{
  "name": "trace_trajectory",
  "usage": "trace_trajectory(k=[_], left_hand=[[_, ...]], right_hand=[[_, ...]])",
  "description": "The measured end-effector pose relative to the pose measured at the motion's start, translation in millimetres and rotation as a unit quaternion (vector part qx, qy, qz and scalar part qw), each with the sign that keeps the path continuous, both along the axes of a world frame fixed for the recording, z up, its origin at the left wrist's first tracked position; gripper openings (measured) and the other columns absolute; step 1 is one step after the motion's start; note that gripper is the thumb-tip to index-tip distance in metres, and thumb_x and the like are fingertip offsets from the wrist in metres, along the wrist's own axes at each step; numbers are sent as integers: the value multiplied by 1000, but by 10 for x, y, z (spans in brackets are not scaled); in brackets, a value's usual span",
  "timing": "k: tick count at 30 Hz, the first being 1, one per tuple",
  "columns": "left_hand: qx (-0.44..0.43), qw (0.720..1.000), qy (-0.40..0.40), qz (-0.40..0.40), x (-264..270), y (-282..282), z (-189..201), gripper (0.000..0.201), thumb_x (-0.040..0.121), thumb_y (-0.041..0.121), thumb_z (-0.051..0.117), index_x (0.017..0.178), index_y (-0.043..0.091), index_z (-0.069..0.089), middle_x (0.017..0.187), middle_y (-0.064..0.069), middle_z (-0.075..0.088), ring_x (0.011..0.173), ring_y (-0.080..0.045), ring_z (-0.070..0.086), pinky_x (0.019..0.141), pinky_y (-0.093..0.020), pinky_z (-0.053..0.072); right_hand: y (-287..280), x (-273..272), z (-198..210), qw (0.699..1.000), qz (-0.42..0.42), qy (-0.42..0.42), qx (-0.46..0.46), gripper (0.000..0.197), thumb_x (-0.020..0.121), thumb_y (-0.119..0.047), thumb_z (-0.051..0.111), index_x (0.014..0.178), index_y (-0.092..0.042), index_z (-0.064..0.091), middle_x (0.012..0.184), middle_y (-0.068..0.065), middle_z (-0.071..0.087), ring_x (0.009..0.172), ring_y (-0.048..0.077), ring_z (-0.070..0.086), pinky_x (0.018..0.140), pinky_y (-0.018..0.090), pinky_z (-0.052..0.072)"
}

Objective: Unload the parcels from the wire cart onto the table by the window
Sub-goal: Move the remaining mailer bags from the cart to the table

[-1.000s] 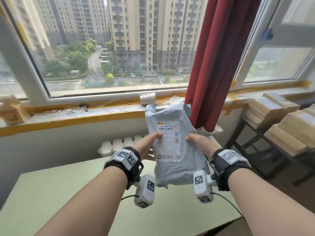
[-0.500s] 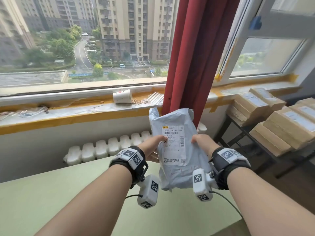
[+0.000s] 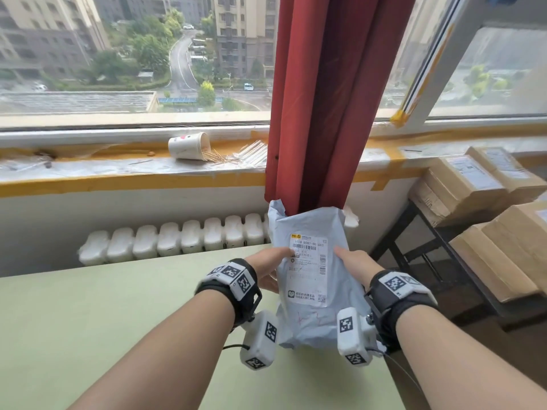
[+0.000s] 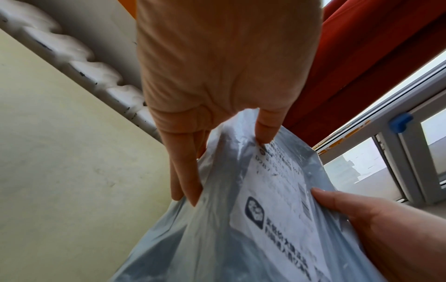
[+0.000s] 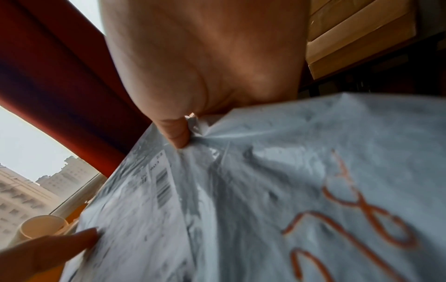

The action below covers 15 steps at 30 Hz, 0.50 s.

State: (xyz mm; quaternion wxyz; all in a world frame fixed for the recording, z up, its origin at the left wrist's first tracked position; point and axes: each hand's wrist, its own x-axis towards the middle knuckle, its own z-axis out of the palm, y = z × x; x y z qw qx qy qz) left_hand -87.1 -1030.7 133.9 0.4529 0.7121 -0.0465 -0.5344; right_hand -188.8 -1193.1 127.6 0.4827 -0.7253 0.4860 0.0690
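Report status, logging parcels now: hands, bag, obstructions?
Both hands, left hand and right hand, grip grey parcel. Held over green table. Red curtain close behind.

Down front, pale green smooth-topped table (image 3: 88, 321), far edge running along by the white ribbed radiator (image 3: 177, 238). Over its right end, grey plastic mailer bag (image 3: 307, 318) held up on end, can't tell if the bottom actually touches. Behind, long window sill edged with orange tape (image 3: 118, 173), carrying a white paper cup (image 3: 188, 145) tipped on its side plus a spill of thin wooden sticks (image 3: 220, 158). Off right, dark metal-framed stand (image 3: 444, 241) stacked with brown cardboard boxes (image 3: 464, 184).
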Motion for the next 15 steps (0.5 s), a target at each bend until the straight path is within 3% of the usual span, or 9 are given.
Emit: trace_trajectory(k=[7, 15], left_hand=[[25, 999, 5, 21, 53, -199, -261, 35, 97, 27, 47, 125, 6, 51, 118, -19, 63, 104, -34, 65, 93, -45, 53], [52, 998, -17, 30, 170, -318, -444, 42, 97, 29, 51, 129, 3, 49, 117, -17, 64, 99, -31, 68, 87, -43, 56]], right_hand=[[-231, 134, -271, 999, 16, 25, -15, 56, 100, -36, 40, 135, 7, 44, 135, 20, 51, 124, 32, 48, 99, 32, 36], [-363, 269, -499, 999, 21, 49, -12, 52, 100, -32, 38, 134, 7, 44, 132, 21, 52, 120, 34, 50, 96, 32, 37]])
